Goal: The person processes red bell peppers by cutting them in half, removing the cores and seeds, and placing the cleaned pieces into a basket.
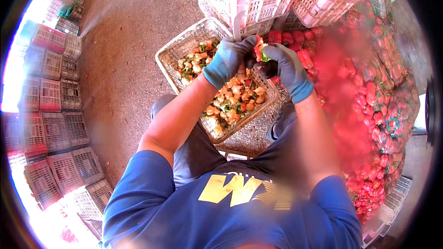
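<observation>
Both of my hands wear dark gloves with blue cuffs and meet above a shallow plastic basket. My left hand [230, 57] is closed around a knife, its blade [238, 26] pointing up and its light brown handle end showing below the fist. My right hand [282, 64] grips a piece of red bell pepper [259, 46] with some green on it. The left fingertips are close against this pepper; whether they touch it, I cannot tell. Underneath, the basket [168, 60] holds many pale pepper cores [240, 97] with green stems and red scraps.
A large heap of red peppers [357, 97] lies on my right, partly blurred, with filled mesh bags [399, 97] behind. Tall plastic crates [263, 0] stand beyond the basket. Stacked crates [50, 94] line the left side, across the brown floor [124, 32].
</observation>
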Demonstrator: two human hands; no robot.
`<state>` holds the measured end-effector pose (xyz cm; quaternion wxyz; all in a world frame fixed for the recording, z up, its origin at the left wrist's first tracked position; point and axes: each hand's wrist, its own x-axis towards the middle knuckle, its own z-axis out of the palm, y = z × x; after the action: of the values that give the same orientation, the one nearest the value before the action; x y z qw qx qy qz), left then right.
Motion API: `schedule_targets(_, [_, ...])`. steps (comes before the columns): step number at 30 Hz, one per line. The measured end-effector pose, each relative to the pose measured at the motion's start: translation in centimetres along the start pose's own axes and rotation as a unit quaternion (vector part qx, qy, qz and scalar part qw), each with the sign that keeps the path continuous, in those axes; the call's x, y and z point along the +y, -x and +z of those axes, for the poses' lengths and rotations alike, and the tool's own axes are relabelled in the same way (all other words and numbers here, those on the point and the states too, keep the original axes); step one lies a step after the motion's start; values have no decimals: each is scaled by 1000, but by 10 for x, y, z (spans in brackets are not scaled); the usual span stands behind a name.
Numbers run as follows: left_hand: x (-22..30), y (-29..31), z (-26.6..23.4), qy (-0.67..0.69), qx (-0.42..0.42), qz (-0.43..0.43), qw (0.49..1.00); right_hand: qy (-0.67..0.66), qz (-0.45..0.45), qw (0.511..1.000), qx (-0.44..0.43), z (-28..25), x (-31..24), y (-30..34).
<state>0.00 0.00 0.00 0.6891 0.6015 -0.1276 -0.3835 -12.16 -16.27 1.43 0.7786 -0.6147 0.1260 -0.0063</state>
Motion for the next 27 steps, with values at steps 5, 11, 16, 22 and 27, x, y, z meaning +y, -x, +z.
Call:
schedule_targets(5, [12, 12, 10, 26, 48, 38, 998, -133, -24, 989, 65, 9, 4, 5])
schedule_targets(11, [3, 6, 7, 8, 14, 93, 996, -19, -80, 990, 118, 6, 8, -5])
schedule_targets(16, [-17, -12, 2, -258, 17, 351, 900, -71, -86, 989, 100, 0, 24, -22])
schedule_targets(22, [-9, 8, 4, -63, -30, 220, 973, 28, -58, 988, 142, 34, 0, 4])
schedule_targets(27, [-2, 13, -1, -71, -59, 246, 965, -7, -35, 990, 139, 17, 19, -7])
